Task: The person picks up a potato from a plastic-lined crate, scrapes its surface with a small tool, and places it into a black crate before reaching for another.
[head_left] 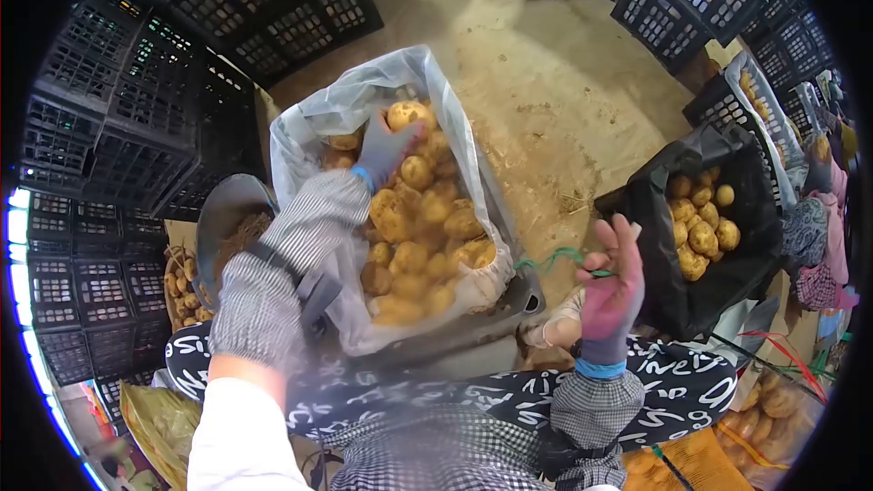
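Note:
My left hand (389,150), in a grey and purple glove, reaches into the lined crate and has its fingers closed around a large potato (409,115) near the far end. Many more potatoes (411,258) lie below and beside it. A translucent plastic liner (314,123) covers the crate's walls and folds over its rim. My right hand (615,286), in a pink and purple glove, is raised to the right of the crate, fingers apart. A green string (555,258) runs from the crate's near right corner to the fingers of this hand.
A black-lined crate (650,191) with potatoes (702,229) stands at the right. On the left are a bucket (227,209) of soil and loose potatoes (182,286). Stacked black crates (150,100) line the left and back. Bagged potatoes (768,418) sit at lower right.

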A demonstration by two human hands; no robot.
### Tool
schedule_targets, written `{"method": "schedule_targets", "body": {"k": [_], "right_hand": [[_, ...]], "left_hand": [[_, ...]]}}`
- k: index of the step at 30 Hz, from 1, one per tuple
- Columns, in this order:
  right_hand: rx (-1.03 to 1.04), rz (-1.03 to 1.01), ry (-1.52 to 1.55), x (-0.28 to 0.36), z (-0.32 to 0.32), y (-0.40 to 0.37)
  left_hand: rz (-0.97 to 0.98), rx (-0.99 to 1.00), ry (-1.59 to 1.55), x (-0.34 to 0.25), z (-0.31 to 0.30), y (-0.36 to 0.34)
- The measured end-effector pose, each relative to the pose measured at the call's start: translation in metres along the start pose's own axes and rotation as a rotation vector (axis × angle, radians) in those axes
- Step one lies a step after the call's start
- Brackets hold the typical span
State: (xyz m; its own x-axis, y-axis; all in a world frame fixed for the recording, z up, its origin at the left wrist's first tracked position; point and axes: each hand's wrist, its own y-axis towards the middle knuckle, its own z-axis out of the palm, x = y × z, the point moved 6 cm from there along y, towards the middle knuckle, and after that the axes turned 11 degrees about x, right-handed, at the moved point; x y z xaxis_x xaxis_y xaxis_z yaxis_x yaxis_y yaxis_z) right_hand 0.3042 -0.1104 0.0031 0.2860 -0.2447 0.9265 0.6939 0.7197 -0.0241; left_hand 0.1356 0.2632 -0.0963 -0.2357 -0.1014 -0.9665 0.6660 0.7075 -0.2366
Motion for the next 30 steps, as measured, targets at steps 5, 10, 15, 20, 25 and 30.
{"method": "schedule_targets", "body": {"k": [5,10,15,20,25,30], "right_hand": [[0.288,0.389,-0.066,-0.031,0.071,-0.023],[0.61,0.297,-0.163,-0.048,0.107,-0.044],[0.652,0.121,-0.502,-0.04,0.106,-0.053],[0.701,0.018,-0.608,-0.036,0.108,-0.059],[0.619,0.214,-0.311,-0.05,0.1,-0.058],[0.592,0.422,-0.041,-0.05,0.107,-0.062]], "left_hand": [[0.154,0.305,-0.252,-0.076,0.066,-0.15],[0.284,0.357,-0.124,-0.078,0.099,-0.226],[0.203,0.241,-0.298,-0.056,0.106,-0.246],[0.314,0.202,0.231,-0.028,0.093,-0.247],[0.354,0.176,0.107,-0.041,0.098,-0.248],[0.209,0.174,-0.087,-0.047,0.1,-0.259]]}}
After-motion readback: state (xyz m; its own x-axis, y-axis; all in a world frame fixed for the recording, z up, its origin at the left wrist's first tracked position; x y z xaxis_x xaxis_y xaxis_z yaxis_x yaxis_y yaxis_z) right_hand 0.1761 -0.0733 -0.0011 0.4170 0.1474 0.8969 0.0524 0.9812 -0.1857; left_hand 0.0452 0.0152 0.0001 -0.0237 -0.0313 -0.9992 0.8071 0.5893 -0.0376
